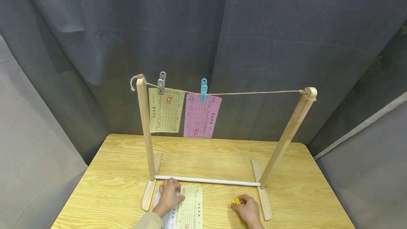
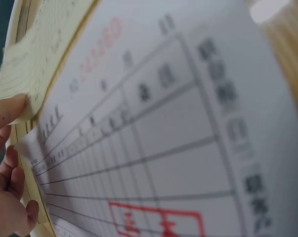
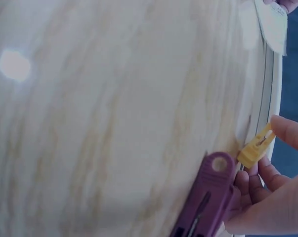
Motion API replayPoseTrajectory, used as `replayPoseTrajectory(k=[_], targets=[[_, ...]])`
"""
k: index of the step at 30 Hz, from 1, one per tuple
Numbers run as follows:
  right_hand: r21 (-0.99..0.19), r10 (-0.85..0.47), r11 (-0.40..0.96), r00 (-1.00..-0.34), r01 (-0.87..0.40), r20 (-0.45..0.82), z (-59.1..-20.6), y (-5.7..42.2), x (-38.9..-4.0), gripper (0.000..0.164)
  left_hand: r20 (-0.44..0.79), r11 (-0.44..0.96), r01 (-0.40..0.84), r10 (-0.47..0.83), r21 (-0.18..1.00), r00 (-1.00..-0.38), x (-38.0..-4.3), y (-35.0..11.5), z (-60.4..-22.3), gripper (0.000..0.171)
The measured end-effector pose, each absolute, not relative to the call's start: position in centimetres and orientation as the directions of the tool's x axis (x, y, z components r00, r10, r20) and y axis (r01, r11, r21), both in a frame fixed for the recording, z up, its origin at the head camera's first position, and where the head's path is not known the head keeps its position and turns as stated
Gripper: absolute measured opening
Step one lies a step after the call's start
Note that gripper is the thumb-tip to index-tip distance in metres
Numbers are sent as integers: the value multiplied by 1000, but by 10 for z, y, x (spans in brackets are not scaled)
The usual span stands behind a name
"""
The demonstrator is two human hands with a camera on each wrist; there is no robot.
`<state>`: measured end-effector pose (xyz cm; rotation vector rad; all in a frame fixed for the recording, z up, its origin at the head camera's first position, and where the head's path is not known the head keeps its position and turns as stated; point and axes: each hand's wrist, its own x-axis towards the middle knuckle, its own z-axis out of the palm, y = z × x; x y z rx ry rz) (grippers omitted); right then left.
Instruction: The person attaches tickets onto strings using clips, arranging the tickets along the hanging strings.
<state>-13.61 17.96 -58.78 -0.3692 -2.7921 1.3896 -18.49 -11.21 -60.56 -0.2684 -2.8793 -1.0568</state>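
My left hand (image 1: 170, 195) is over two printed forms near the front of the table. Its thumb lies on the edge of the yellow form (image 1: 192, 206), and its curled fingers seem to pinch that sheet; the left wrist view shows the contact only partly. Left of it lies a white form (image 2: 163, 128) with red print. To the right, between thumb and fingertips, my right hand (image 1: 248, 208) pinches a yellow clothespin (image 3: 255, 148). A purple clothespin (image 3: 205, 197) is close to those fingers in the right wrist view.
A wooden stand, with a left post (image 1: 145, 130) and right post (image 1: 287, 135), carries a string (image 1: 254, 93). From it hang a yellow form (image 1: 165, 112) in a grey clothespin (image 1: 161, 83) and a pink form (image 1: 201, 117) in a blue clothespin (image 1: 204, 90). A white bar (image 1: 206, 180) joins the feet.
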Motion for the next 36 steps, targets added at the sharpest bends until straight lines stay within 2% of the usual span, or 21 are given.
replayPoseTrajectory(k=[10, 27, 36], targets=[[-865, 229, 389, -943, 317, -242, -582, 189, -138, 37, 152, 693, 215, 152, 688, -977, -185, -111, -595, 15], [-890, 234, 311, -934, 335, -270, -565, 193, -136, 39, 206, 575, 240, 123, 782, -971, -179, -114, -563, 11], [-928, 204, 208, -942, 308, -267, -558, 193, -135, 37, 224, 410, 281, 182, 868, -958, -177, -115, -550, 11]])
